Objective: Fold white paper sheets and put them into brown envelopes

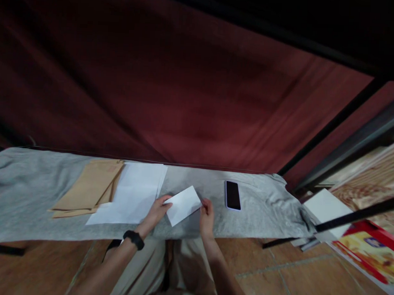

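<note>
A folded sheet of white paper (183, 205) is held between my two hands, tilted a little above the grey cloth. My left hand (159, 208) grips its left edge, thumb on top. At the right corner, the fingers of my right hand (207, 211) pinch the paper. Larger white sheets (134, 192) lie flat just left of my left hand. Beyond them rests a stack of brown paper envelopes (87, 186), partly overlapping the sheets. A phone (233, 195) with a dark screen and pale case lies to the right of my right hand.
Grey cloth (262, 211) covers the narrow table. A dark red fabric panel (192, 99) rises behind it. To the right, a slanting dark metal bar (335, 123) stands near a white box (326, 209) and a red and yellow package (372, 251). Below is a tiled floor (259, 276).
</note>
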The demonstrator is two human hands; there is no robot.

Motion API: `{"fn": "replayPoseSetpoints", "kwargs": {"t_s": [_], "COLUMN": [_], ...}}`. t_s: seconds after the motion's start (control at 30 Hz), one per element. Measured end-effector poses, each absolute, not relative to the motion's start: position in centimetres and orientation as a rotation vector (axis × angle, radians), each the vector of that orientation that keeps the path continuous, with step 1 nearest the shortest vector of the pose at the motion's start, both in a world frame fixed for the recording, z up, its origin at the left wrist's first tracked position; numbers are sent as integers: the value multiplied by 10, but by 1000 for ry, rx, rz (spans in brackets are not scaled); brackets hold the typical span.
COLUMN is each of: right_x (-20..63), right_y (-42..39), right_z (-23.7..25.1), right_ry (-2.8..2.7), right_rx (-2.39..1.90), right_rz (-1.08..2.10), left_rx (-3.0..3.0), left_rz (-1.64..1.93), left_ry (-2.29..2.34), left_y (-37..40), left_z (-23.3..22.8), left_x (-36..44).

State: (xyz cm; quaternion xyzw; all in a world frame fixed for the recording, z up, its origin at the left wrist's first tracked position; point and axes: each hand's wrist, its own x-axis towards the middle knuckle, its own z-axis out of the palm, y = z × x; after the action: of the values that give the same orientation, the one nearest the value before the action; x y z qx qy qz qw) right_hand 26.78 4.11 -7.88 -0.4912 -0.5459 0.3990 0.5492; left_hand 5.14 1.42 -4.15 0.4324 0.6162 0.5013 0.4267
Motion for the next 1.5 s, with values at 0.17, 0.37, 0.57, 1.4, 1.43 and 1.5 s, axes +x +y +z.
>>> {"fn": "replayPoseSetpoints", "kwargs": {"t_s": [0.17, 0.37, 0.57, 1.4, 1.43, 1.5], "right_x": [257, 228, 235, 259, 262, 270], "right_y": [43, 58, 75, 45, 51, 63], "right_z": [-68, -77, -87, -24, -18, -4], "right_ry": [-1903, -2363, -2303, -1954, -1985, -2147], "right_rx": [-1219, -1270, -1391, -1229, -1224, -1172], "right_rz": [560, 257, 148, 655, 652, 600], "left_rx": [1104, 1142, 1144, 737, 815, 1003], "left_rz": [1208, 1204, 1223, 1319, 1348, 1384], "left_ry": [1532, 1565, 1568, 1402, 1448, 1522], "left_y": [40, 51, 46, 29, 26, 20], "left_z": [-38, -40, -41, -3, 0, 4], "left_x": [43, 46, 48, 66, 66, 64]}}
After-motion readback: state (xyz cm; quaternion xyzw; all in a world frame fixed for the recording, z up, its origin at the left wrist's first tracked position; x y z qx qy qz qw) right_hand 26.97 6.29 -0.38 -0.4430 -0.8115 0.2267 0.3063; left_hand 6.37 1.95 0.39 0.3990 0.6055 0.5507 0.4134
